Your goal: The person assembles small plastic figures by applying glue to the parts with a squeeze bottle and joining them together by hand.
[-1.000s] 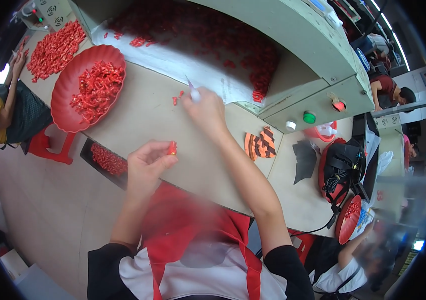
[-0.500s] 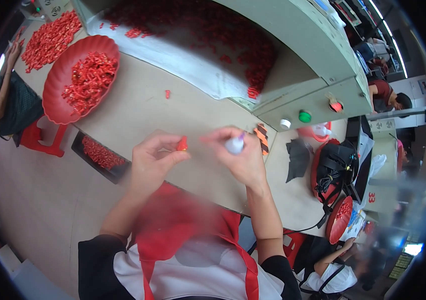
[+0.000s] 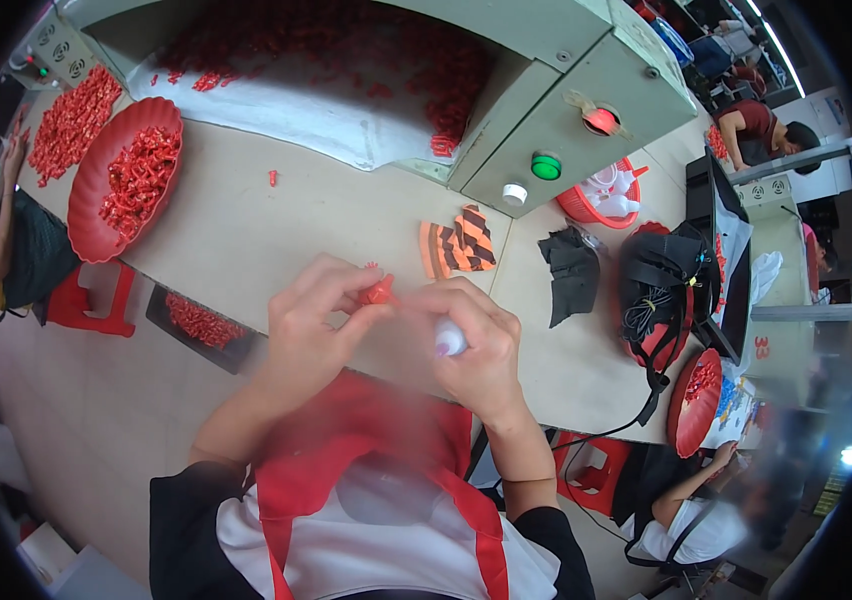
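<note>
Between the thumb and fingers of my left hand [image 3: 311, 315] is a small glossy red piece [image 3: 378, 291]. Its exact shape is partly hidden by the fingertips. My right hand [image 3: 486, 350] is closed around a small white bottle [image 3: 449, 338] with a purple tip, which points down and toward me. The right thumb and forefinger reach to the red piece and seem to touch it; blur there hides the contact. Both hands are above the near edge of the pale table [image 3: 236, 225]. A single red piece [image 3: 273, 178] lies farther off on the tabletop.
At the left stand a red scalloped bowl [image 3: 79, 215] of red pieces and a loose pile [image 3: 76, 120]. A grey-green machine [image 3: 586, 110] fills the back. Patterned cloth [image 3: 458, 245], black cloth [image 3: 568, 275], a basket of bottles [image 3: 586, 210] and a black bag [image 3: 654, 290] lie rightward.
My right hand has come closer to the left, its fingers now at the red piece. The white bottle has turned so its purple tip points downward. The whole view has shifted too.
</note>
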